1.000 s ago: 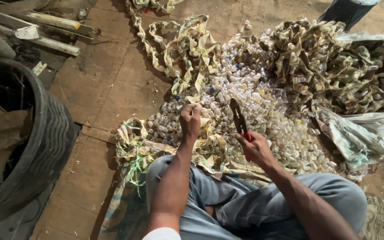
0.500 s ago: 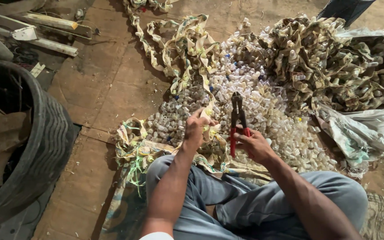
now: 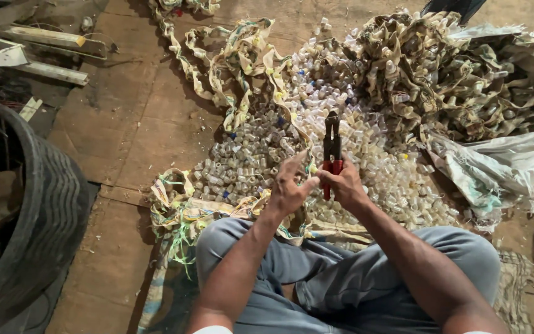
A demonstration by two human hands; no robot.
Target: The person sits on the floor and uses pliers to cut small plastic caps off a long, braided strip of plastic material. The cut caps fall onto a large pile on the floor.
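Both hands [image 3: 316,185] on red-handled pliers [image 3: 332,151]

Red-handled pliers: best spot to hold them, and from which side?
Take the pliers by the red handles at the lower end, from the near side, as the right hand does. The dark jaws point away over the pile of small pale caps, so the handles face the person. The left hand sits beside them.
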